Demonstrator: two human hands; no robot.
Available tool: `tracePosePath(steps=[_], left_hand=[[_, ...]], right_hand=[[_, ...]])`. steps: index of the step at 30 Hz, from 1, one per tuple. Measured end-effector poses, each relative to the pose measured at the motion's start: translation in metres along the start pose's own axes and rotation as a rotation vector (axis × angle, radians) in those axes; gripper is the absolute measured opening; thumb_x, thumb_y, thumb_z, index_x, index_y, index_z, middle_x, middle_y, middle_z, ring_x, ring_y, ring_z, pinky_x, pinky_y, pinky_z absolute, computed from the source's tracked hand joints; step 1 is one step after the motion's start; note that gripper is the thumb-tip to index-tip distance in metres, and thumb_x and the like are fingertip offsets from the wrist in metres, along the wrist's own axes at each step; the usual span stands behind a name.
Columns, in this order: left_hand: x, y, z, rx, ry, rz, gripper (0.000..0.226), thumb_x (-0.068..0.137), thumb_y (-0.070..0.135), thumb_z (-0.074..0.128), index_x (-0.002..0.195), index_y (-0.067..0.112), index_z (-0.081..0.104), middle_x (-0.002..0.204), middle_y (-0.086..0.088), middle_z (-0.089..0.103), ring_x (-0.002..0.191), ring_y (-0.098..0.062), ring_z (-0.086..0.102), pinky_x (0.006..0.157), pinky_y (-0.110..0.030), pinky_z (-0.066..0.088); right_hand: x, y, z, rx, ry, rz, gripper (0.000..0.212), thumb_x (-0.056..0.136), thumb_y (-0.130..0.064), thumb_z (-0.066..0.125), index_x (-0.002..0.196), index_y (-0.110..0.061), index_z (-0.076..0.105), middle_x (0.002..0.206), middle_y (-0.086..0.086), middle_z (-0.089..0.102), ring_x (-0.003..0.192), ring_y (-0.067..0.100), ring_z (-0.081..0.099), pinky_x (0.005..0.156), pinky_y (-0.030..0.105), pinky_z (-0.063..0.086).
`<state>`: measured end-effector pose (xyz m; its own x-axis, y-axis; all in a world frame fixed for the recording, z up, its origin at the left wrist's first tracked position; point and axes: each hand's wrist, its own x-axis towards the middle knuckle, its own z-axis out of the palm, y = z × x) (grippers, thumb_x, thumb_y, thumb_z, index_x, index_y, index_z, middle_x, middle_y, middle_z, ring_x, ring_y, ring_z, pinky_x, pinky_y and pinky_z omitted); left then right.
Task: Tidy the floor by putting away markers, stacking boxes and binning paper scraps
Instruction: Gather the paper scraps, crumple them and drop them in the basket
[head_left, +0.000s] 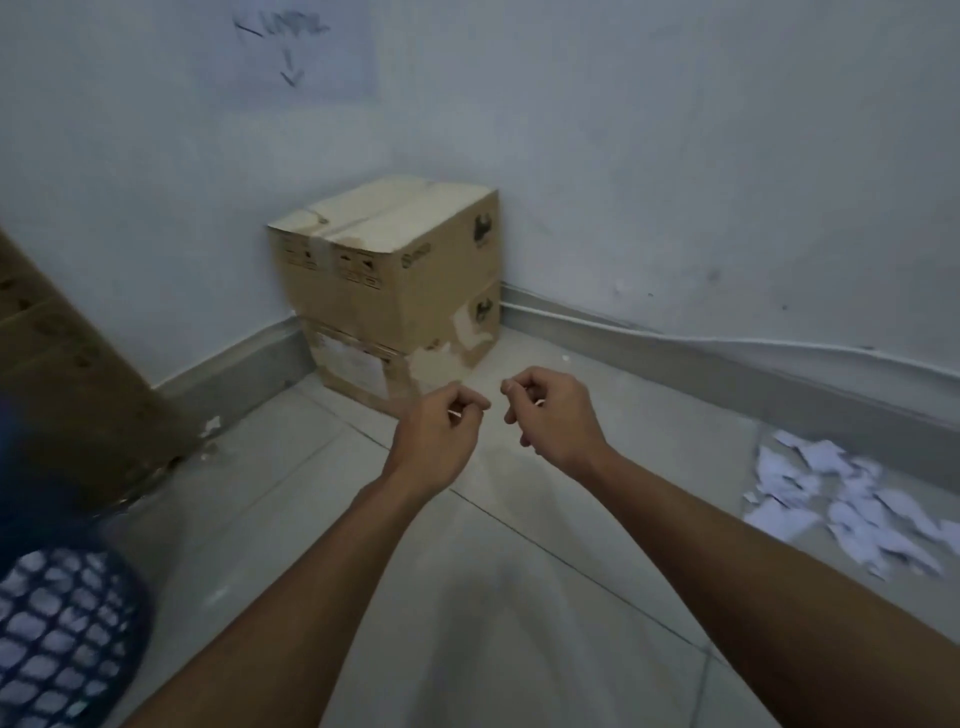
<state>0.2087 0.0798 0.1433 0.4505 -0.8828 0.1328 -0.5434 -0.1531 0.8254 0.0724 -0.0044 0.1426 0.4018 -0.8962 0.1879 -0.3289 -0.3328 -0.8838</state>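
Note:
Two brown cardboard boxes stand stacked in the room's corner, the upper box (395, 260) resting on the lower box (384, 364). My left hand (439, 434) and my right hand (553, 415) hover side by side just in front of the stack, apart from it. Both have their fingers curled in loosely and I see nothing held in either. A heap of torn white paper scraps (841, 504) lies on the floor tiles at the right. A dark blue mesh basket (57, 639) holding white scraps sits at the lower left.
A tall cardboard box (67, 374) leans against the left wall above the basket. Grey skirting (727, 364) runs along both walls. A sheet of paper with handwriting (291, 47) hangs on the wall above the stack. Pale floor tiles (467, 597) spread between my arms.

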Motion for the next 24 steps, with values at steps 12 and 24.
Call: tracePosePath(steps=[12,24], left_hand=[[-0.002,0.010,0.149,0.040,-0.393,0.106,0.018,0.097,0.022,0.054,0.098,0.026,0.071,0.095,0.011,0.071,0.086,-0.003,0.064,0.069,-0.012,0.044],[-0.082,0.038,0.263,0.009,-0.774,0.275,0.016,0.094,0.015,0.057,0.101,0.024,0.069,0.108,0.005,0.068,0.094,-0.011,0.062,0.076,-0.012,0.044]], right_hand=[[-0.063,0.130,-0.078,-0.072,0.200,0.338,0.017,0.096,-0.027,0.059,0.086,-0.018,0.070,0.067,-0.002,0.071,0.051,0.007,0.063,0.047,0.020,0.045],[-0.198,0.186,-0.143,-0.512,0.471,0.477,0.043,0.093,-0.029,0.064,0.131,-0.010,0.055,0.136,0.010,0.055,0.127,0.026,0.048,0.106,0.046,0.040]])
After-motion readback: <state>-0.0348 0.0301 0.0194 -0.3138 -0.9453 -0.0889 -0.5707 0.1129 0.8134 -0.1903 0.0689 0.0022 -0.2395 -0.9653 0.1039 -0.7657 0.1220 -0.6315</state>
